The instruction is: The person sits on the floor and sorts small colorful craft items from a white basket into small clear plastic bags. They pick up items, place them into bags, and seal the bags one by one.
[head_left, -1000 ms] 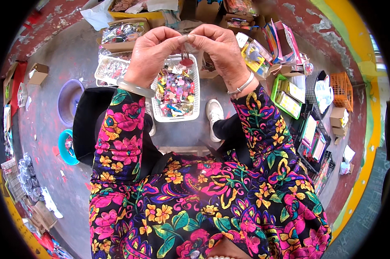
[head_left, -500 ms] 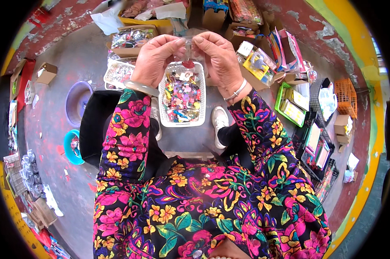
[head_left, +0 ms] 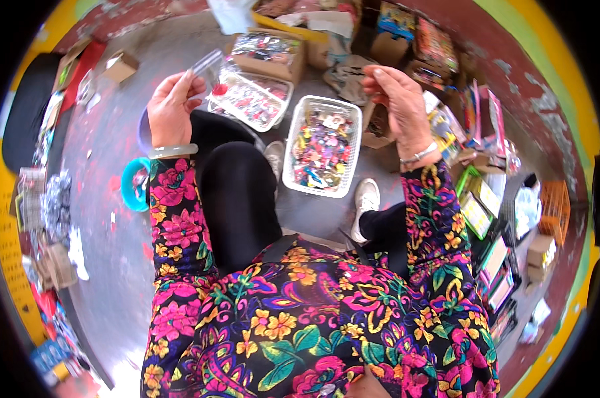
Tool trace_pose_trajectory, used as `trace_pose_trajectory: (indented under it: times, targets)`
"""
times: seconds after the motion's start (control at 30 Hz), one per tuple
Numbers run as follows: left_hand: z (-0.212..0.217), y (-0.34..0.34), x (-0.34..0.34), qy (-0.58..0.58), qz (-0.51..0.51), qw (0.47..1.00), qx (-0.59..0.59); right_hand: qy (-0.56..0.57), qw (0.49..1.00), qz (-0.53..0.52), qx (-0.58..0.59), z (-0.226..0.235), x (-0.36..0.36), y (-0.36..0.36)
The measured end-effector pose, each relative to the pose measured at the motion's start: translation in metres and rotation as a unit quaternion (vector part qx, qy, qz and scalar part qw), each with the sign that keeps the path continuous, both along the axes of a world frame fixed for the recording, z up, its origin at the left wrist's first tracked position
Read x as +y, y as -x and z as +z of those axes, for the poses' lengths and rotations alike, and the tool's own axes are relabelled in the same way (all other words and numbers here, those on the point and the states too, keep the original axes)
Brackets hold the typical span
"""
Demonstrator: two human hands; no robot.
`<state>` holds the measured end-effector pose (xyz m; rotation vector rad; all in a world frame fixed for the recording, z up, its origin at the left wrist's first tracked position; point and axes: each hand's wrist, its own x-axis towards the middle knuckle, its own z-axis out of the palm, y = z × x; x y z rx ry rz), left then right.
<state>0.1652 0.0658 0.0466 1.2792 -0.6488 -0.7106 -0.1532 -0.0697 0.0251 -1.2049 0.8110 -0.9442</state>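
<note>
Left hand (head_left: pixel 172 113) — grip clamped on a clear, flat plastic bag (head_left: pixel 210 65); right hand (head_left: pixel 405 113) — I cannot tell its grip.

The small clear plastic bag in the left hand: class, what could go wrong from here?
The small clear plastic bag is pinched by the left hand alone, with the right hand well apart, so it might slip. If it did, the small red piece at its lower end could be hard to spot on the grey floor, which has red marks.
</note>
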Motion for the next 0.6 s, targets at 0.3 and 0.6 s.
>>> trace_pose_trajectory:
  times: [0.3,0.6]
  targets:
    - [-0.145,-0.094,0.142,-0.081,0.197,0.972,0.098,-0.049,0.992,0.052,0.108,-0.016,0.014,-0.013]
    - [-0.222,-0.113,0.192,-0.179,0.338,0.891,0.245,-0.071,0.991,0.030,0.105,-0.017,0.033,0.006]
